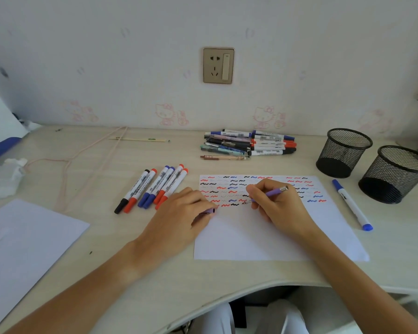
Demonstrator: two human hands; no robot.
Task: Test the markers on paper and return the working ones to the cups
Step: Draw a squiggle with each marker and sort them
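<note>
At lower center, the left hand (179,213) is clutching a purple cap (209,210) on the paper (263,237)'s left edge. Just right, the right hand (278,206) is pinching a purple pen (270,192), tip touching paper. At upper right, 2 mesh cups (372,162) are standing.

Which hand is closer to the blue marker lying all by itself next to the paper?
The right hand. It is writing on the paper, just left of the lone blue marker. The left hand sits at the paper's far left edge, holding a purple cap.
</note>
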